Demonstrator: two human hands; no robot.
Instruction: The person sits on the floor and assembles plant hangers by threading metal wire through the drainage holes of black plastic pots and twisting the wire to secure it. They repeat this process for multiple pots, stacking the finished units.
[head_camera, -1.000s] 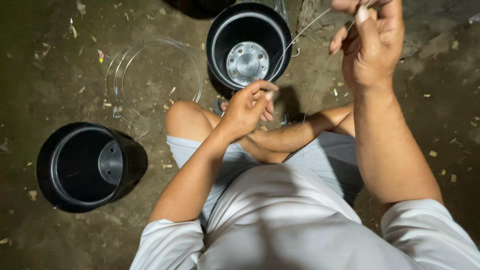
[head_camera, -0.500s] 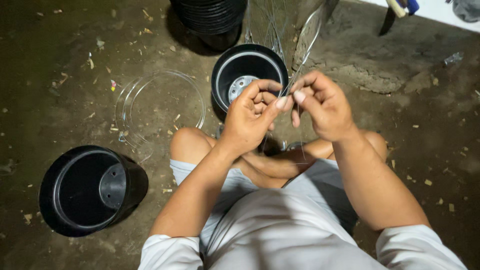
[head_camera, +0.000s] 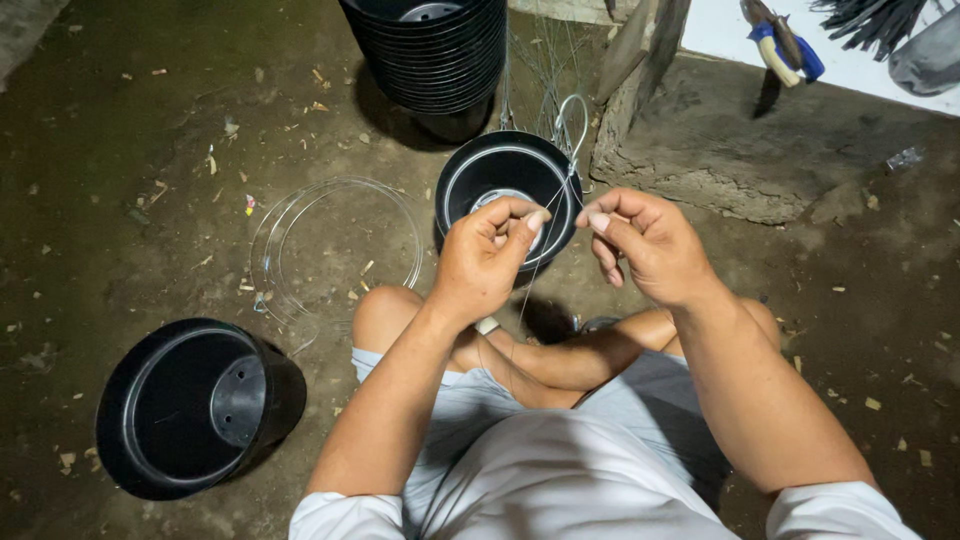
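**Clear line pinched over a black pot**

Clear, thin line (head_camera: 548, 232) runs between both hands in the head view, just in front of the seated person's crossed legs. The left hand (head_camera: 482, 262) has thumb and forefinger pressed together on the strand; the right hand (head_camera: 648, 245) pinches it likewise, just beside the left, the other fingers curled loosely. Directly beyond the hands stands a black plastic pot (head_camera: 508, 195), open mouth up, with pale strands rising from its far rim to a small loop (head_camera: 571, 118).

The line looks very light, limp and slick, and so fine that it nearly vanishes against the dark ground; I judge it best held close to the working point with fingertip pads, since a loose hold would likely let it slip. The pot seems light and stiff, easy to take by the rim.

To the left lies a coil of clear line (head_camera: 335, 245) on the dirt floor (head_camera: 120, 180). Near left, a second black pot (head_camera: 195, 405) rests tilted. Far behind, a stack of black pots (head_camera: 432, 55) stands.
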